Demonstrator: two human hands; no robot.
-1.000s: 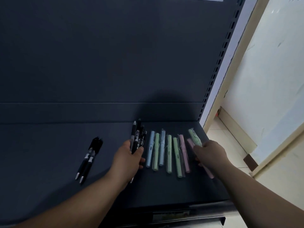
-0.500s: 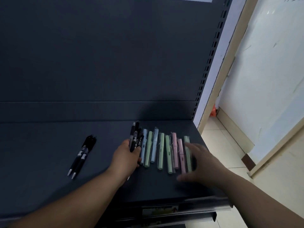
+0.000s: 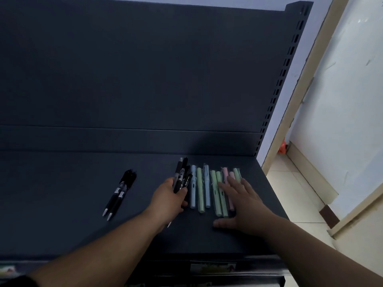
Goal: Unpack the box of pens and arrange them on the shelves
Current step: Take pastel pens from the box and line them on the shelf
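Dark blue-grey shelf (image 3: pixel 62 204), pastel pens (image 3: pixel 200 189) lined up near its right edge, right hand (image 3: pixel 244 206) flat on them, fingers (image 3: pixel 238 189) spread straight. Left hand (image 3: pixel 167 199) grips a bundle of black pens (image 3: pixel 182 175) just beside. Two loose black pens (image 3: pixel 120 193) lie mid-shelf; pale tiled floor (image 3: pixel 290 193) beyond that right edge.

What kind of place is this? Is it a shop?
Probably a shop, though I can't be sure. The dark metal shelf has a slotted upright, a label on its front edge, and pastel pens laid side by side like goods on display, while the left hand holds black pens.
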